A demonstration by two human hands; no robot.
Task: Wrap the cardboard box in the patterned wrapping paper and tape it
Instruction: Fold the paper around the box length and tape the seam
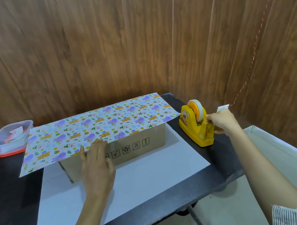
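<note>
Cardboard box [123, 152] sits mid-table on the white underside of the patterned wrapping paper [95, 129], whose far part is folded over the box top. Left hand [96, 166] lies flat, fingers spread, on the box's near edge, pinning the paper's edge. Right hand [222, 121], well apart at the yellow tape dispenser [195, 124], looks pinched on the tape end; the grip itself is unclear.

A small craft or packing corner indoors, probably in a home or office. A narrow black desk [4, 197] is pushed into a corner of dark wood-panelled walls [91, 43]. On it stand a yellow tape dispenser [195, 124] and a clear plastic tub [9, 138] of odds and ends, beside a pale floor [239, 205].
</note>
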